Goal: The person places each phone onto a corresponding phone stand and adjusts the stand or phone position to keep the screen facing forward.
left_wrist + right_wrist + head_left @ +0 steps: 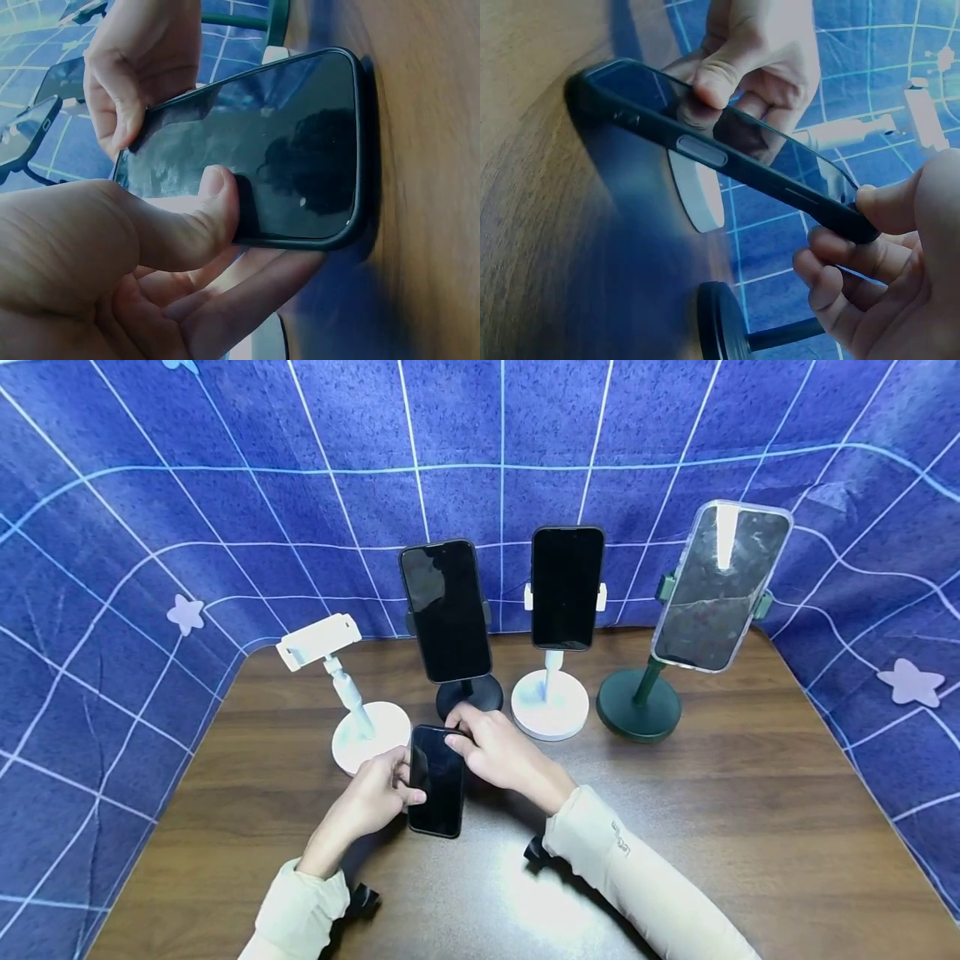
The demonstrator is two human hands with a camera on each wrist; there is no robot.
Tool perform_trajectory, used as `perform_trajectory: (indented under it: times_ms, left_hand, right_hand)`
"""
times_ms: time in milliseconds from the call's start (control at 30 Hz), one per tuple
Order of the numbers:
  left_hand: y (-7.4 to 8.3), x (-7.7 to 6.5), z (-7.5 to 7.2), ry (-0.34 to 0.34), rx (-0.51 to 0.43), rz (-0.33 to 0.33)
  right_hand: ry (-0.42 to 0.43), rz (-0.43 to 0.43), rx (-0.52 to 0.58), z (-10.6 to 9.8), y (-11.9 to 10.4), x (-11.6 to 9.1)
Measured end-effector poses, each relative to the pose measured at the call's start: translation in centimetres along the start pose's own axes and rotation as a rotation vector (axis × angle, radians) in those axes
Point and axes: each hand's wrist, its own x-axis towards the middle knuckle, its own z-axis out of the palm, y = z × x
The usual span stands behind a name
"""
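Both hands hold a black-cased smartphone [437, 793] with a dark screen, close over the wooden table. The left hand [378, 793] grips its left long side, thumb on the screen and fingers underneath, as the left wrist view shows. At the far right corner the right hand [498, 747] pinches the phone, thumb on top and fingers below; the right wrist view shows this pinch on the cased phone [727, 157]. Just behind the left hand stands a white phone stand [371, 735] with a bare white clamp head [318, 642] tilted on its jointed neck.
Along the back, a black stand [470, 695], a white stand [551, 706] and a green stand [637, 706] each carry an upright phone. The one on the green stand, a clear-cased phone [720, 585], leans right. A blue gridded cloth [360, 460] hangs behind the wooden table [750, 827].
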Motion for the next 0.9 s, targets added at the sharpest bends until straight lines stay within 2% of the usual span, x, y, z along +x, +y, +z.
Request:
perform_trajectory:
  times_ms: [367, 633, 800, 900]
  left_hand:
    - [1.0, 0.8, 1.4, 0.024, 0.055, 0.022]
    - [2.2, 0.9, 2.6, -0.009, 0.113, 0.06]
    - [3.1, 1.4, 2.6, 0.006, 0.145, 0.091]
    - [4.0, 1.6, 2.3, -0.017, 0.139, 0.081]
  right_hand:
    - [0.049, -0.016, -0.037, -1.3, -0.1, -1.0]
    - [-0.013, -0.043, -0.094, -2.9, -0.2, -2.0]
    - [0.002, -0.057, -0.133, -4.2, -0.7, -2.1]
    - [0.012, -0.07, -0.146, -5.0, -1.0, -2.2]
